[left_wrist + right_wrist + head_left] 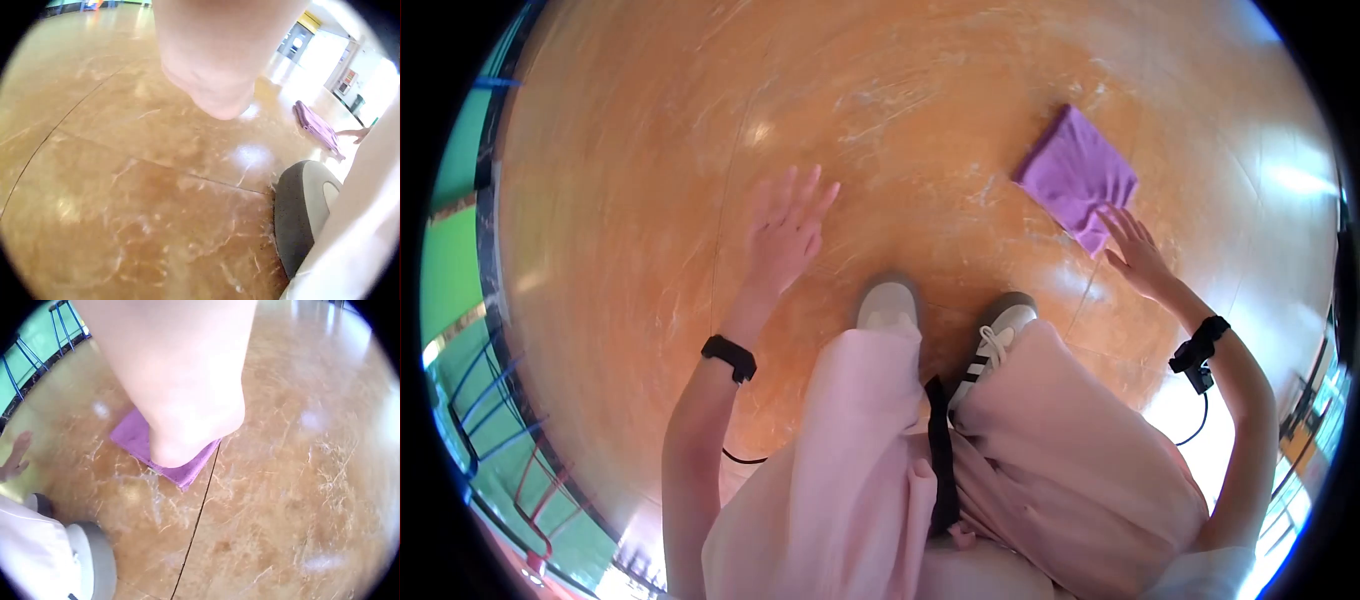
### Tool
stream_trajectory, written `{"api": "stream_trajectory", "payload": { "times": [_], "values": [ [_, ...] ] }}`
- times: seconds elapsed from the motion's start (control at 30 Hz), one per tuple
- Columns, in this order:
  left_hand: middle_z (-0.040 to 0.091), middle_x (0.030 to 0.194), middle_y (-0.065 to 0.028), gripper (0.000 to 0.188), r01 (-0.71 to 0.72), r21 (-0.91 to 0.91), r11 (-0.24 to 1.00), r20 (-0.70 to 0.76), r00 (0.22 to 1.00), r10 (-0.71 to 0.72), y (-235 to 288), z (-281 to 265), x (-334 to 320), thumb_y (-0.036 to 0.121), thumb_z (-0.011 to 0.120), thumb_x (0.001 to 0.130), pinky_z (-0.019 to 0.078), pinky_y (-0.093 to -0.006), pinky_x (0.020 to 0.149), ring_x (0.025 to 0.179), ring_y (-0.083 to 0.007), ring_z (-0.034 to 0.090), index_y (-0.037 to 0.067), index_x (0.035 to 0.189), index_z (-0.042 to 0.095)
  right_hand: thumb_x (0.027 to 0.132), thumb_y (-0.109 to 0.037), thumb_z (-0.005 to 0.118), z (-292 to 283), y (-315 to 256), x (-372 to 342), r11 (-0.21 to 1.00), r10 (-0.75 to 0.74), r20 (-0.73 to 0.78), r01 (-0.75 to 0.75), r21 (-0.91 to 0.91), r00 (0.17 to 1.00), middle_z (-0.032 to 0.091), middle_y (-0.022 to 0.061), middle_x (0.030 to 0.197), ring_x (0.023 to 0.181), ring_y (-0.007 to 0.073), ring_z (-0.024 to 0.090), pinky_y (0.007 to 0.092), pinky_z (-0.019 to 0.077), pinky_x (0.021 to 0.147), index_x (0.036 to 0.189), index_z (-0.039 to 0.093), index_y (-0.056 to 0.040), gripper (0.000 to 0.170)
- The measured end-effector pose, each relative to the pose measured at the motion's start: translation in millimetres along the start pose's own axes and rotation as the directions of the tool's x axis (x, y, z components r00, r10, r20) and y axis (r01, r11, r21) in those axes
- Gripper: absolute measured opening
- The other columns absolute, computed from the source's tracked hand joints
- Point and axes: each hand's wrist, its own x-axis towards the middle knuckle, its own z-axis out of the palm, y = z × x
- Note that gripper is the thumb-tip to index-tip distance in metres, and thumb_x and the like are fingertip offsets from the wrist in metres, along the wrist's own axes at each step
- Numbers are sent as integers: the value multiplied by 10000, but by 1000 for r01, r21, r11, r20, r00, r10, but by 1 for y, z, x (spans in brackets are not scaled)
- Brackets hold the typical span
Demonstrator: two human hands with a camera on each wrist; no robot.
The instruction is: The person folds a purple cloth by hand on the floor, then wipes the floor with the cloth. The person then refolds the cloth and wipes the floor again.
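Observation:
A folded purple cloth [1080,175] lies on the floor at the upper right of the head view. The right hand [1138,254] is at its lower corner, fingers extended toward the cloth; whether they touch it cannot be told. In the right wrist view the hand [187,425] covers part of the cloth [133,434]. Over bare floor, left of the shoes, the left hand [783,225] is spread with straight fingers and holds nothing. The left wrist view shows only the base of that hand [212,75], with the cloth [317,127] far off at the right.
Glossy brown floor [880,130] surrounds the person's two shoes [890,305] and pink trousers [850,440]. Blue stool legs [62,328] stand by a green wall at the edge. Black cameras are strapped to both wrists, with cables hanging near the knees.

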Motion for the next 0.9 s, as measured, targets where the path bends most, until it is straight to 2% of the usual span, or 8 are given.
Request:
{"api": "stream_trajectory", "payload": {
  "times": [0.07, 0.17, 0.3, 0.4, 0.5, 0.67, 0.87, 0.9],
  "values": [
    [272, 1510, -29, 623, -137, 1, 991, -10, 991, 137, 15, 1, 30, 176, 541, 841, 162, -485, 1137, 1396, -262, 231, 244, 1429, 346, 894, -256, 526, -5, -8, -12, 1000, -2, -48, 3, 16, 999, 206, 85, 1520, 1389, 338, 216, 507, 191, 1116, 1470, 219, -211, 654],
    [274, 1508, -27, 634, -298, 12, 955, -28, 954, 298, 46, 2, 80, 162, 550, 832, 174, -472, 1139, 1392, -253, 242, 239, 1428, 348, 882, -237, 539, -1, -12, -10, 995, 58, -280, -34, 90, 958, 238, 95, 1506, 1378, 338, 235, 498, 202, 1115, 1464, 235, -206, 657],
    [294, 1497, -24, 710, -481, 43, 876, -39, 875, 482, 80, 1, 137, 184, 604, 781, 214, -464, 1132, 1379, -251, 268, 249, 1434, 333, 862, -207, 542, 24, -26, 34, 938, 308, -578, -139, 317, 756, 272, 105, 1487, 1370, 337, 246, 498, 220, 1106, 1435, 298, -161, 625],
    [294, 1495, -49, 707, -578, 16, 816, -12, 816, 578, 111, -12, 167, 163, 587, 780, 210, -471, 1132, 1377, -256, 273, 231, 1436, 331, 852, -227, 532, 59, -43, 72, 894, 412, -660, -140, 425, 628, 269, 117, 1487, 1373, 341, 234, 495, 196, 1120, 1416, 337, -119, 607],
    [300, 1489, -66, 712, -627, 53, 777, -19, 777, 629, 131, -22, 185, 136, 570, 772, 204, -474, 1134, 1375, -270, 272, 220, 1436, 329, 855, -295, 470, 70, -68, 85, 847, 530, -665, -363, 388, 526, 246, 120, 1499, 1394, 344, 184, 484, 118, 1145, 1429, 326, -120, 616],
    [304, 1471, -95, 626, -639, 48, 768, -32, 767, 641, 137, -22, 205, 136, 570, 796, 233, -456, 1123, 1346, -272, 310, 166, 1396, 392, 850, -289, 500, 61, -66, 75, 858, 513, -642, -332, 391, 570, 273, 123, 1482, 1385, 348, 204, 478, 141, 1140, 1407, 364, -133, 594],
    [307, 1466, -106, 592, -748, -8, 664, -62, 663, 746, 159, 6, 254, 154, 565, 813, 243, -460, 1114, 1339, -280, 316, 153, 1383, 404, 811, -252, 596, 49, -58, 65, 860, 501, -622, -265, 436, 602, 316, 116, 1456, 1363, 340, 250, 472, 198, 1123, 1378, 400, -142, 610],
    [304, 1468, -110, 592, -775, -20, 631, -100, 630, 770, 169, 16, 261, 171, 565, 817, 238, -463, 1114, 1341, -286, 312, 150, 1385, 400, 807, -242, 599, 49, -53, 60, 883, 454, -614, -233, 408, 645, 321, 114, 1454, 1360, 333, 257, 464, 207, 1121, 1370, 408, -140, 603]
  ]
}}
